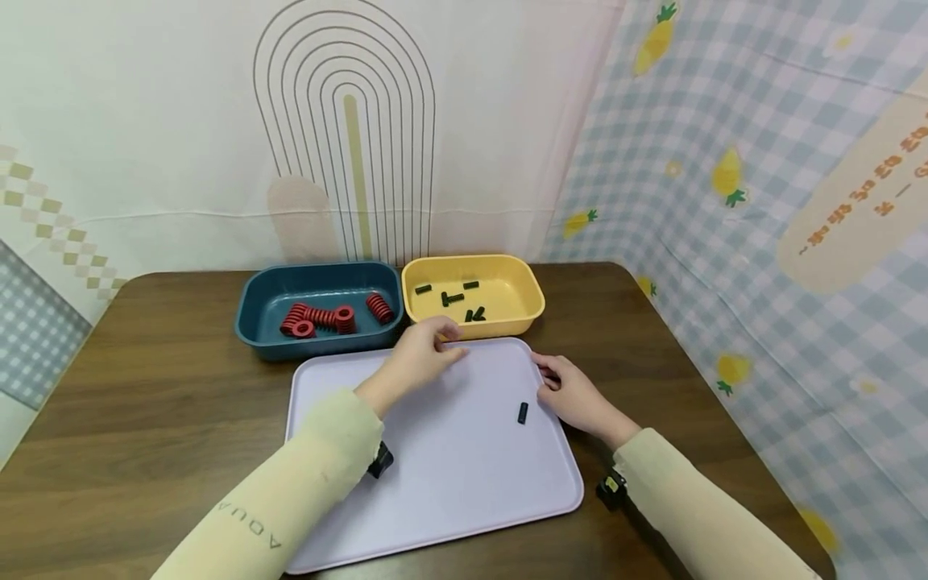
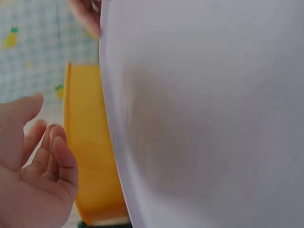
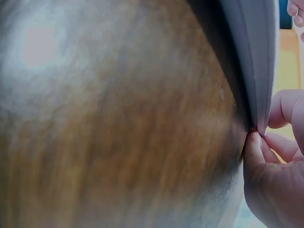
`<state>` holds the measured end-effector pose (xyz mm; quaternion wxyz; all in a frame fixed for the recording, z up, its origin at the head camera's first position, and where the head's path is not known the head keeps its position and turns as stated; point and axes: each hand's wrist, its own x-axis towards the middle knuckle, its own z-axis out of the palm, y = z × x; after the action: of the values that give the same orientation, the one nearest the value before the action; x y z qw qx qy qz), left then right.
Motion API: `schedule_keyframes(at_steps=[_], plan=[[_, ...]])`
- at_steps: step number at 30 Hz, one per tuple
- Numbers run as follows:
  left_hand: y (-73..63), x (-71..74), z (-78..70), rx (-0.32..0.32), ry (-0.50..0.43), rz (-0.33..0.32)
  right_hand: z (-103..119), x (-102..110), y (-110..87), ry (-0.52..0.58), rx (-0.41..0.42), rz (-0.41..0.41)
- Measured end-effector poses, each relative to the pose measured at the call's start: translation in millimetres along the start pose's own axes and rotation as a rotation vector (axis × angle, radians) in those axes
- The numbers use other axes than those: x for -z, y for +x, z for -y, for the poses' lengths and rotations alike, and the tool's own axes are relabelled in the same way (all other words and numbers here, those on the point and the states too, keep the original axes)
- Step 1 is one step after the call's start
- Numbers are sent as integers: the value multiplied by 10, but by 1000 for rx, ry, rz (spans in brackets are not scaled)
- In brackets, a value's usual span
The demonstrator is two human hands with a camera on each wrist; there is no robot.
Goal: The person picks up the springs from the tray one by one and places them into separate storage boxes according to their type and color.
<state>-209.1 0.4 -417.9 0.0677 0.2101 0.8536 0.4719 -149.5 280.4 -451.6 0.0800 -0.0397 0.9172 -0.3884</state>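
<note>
My right hand (image 1: 580,398) is at the right edge of a pale lilac tray (image 1: 449,467), pinching its rim between thumb and fingers in the right wrist view. A small dark ridged cylinder (image 1: 523,413) lies on the tray close to that hand. My left hand (image 1: 416,358) hovers over the tray's far edge, in front of the yellow bin (image 1: 532,302). Its fingers (image 2: 64,156) are loosely bent with nothing between them. Several more dark ridged cylinders (image 1: 455,299) are scattered inside the yellow bin.
A dark blue bin (image 1: 268,350) with several red coil springs (image 1: 319,317) stands left of the yellow one, side by side at the back of the brown wooden table (image 1: 174,403). Printed cloth (image 1: 493,129) hangs behind the table and along its right side.
</note>
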Motion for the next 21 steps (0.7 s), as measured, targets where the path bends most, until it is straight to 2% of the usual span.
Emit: schedule_keyframes(at_steps=[6,13,17,21], plan=[[-95,-191,-104,-56,60,163,-6,-1,2,1,11,0],[-55,-480,-219,-146,180,307,-49,20,8,-11,30,-12],[-11,-632,-273,-167,256,359,-49,20,6,-5,41,-7],[24,-727,-300,-186,283,384,-38,17,11,4,45,-6]])
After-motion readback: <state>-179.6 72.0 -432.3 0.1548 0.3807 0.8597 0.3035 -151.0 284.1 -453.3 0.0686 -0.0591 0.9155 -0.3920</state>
